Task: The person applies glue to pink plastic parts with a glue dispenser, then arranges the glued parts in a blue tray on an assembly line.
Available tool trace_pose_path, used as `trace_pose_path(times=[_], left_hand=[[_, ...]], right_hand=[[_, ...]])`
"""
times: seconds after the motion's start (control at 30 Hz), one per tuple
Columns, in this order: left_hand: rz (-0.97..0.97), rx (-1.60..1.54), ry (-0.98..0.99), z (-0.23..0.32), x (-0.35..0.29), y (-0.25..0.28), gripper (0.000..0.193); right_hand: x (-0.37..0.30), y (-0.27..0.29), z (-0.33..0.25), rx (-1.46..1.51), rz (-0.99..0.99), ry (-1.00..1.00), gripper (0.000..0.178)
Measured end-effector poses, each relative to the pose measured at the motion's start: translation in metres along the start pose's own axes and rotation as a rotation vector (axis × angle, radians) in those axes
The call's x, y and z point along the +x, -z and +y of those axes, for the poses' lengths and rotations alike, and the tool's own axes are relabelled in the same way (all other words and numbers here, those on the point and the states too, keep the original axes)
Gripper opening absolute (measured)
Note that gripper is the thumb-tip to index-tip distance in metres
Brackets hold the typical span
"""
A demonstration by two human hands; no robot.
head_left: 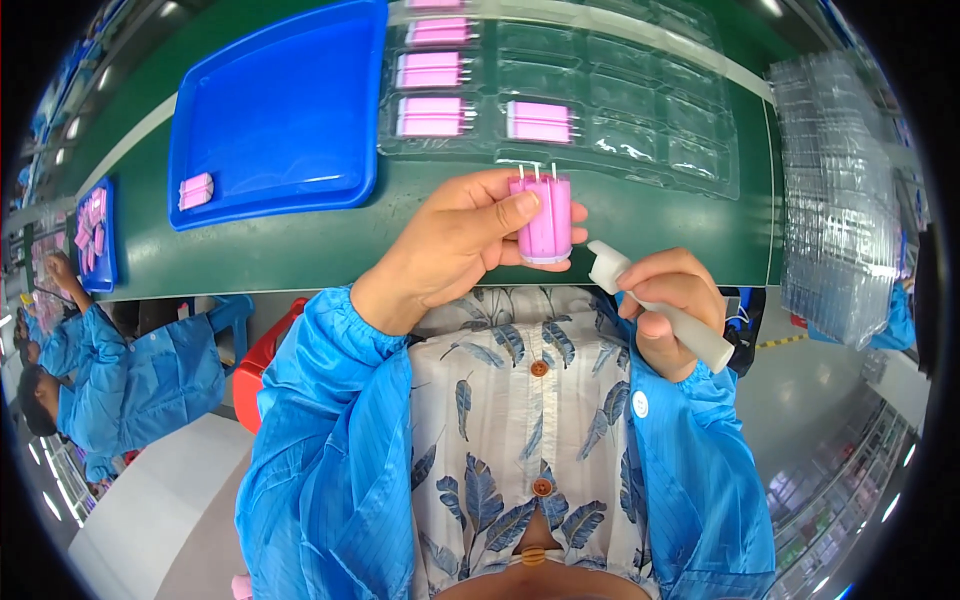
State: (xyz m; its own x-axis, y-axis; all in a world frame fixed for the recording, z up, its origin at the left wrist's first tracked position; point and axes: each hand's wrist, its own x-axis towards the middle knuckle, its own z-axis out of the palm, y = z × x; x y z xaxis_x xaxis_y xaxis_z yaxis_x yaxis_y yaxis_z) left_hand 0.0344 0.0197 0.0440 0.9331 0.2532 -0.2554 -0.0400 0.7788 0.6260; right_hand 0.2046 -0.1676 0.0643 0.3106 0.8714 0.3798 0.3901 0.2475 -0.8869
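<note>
Between the thumb and fingers of my left hand [455, 235] is a pink plug adapter [545, 222], held upright with its metal prongs pointing away from me. My right hand [672, 305] is closed around a whitish tubular tool [690, 335], whose notched end points toward the adapter without touching it. Beyond my hands lies a clear plastic blister tray [640, 120]. Several pink adapters sit in its left column, and one more adapter [538, 121] lies in the column beside it.
Left of the clear tray stands a blue tray [275, 110] with one pink piece [196, 191] in its near corner. A smaller blue tray [100, 240] of pink pieces is farther left, near a co-worker in blue [150, 370]. Stacked clear trays [835, 190] rise at the right.
</note>
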Motion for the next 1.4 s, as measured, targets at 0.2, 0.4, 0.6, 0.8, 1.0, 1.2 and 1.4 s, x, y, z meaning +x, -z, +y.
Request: trace_pose_path(times=[0.2,0.4,0.6,0.8,1.0,1.2,1.4], left_hand=[[0.142,0.840,-0.378,0.006,0.047,-0.025,0.035],[0.346,1.997,-0.866,-0.030,0.112,-0.024,0.037],[0.333,1.943,-0.926,-0.026,0.095,-0.018,0.040],[1.169,2.118,-0.992,0.099,-0.034,0.081,0.026],[1.193,1.954,-0.170,0.146,-0.169,0.181,0.053],[1.022,1.986,-0.157,0.163,-0.168,0.199,0.033],[0.222,0.711,-0.615,0.062,-0.085,0.056,0.028]], right_hand=[[-0.018,0.002,0.003,-0.012,0.129,-0.020,0.035],[-0.019,0.004,-0.001,-0.034,0.090,0.029,0.026],[-0.030,0.012,0.009,0.031,0.209,0.008,0.039],[-0.007,-0.001,0.016,0.045,0.149,0.035,0.042],[0.017,-0.029,-0.001,0.042,-0.040,0.027,0.035],[0.025,-0.041,-0.016,0.008,-0.149,-0.008,0.033],[0.029,-0.041,-0.014,-0.063,-0.043,0.069,0.030]])
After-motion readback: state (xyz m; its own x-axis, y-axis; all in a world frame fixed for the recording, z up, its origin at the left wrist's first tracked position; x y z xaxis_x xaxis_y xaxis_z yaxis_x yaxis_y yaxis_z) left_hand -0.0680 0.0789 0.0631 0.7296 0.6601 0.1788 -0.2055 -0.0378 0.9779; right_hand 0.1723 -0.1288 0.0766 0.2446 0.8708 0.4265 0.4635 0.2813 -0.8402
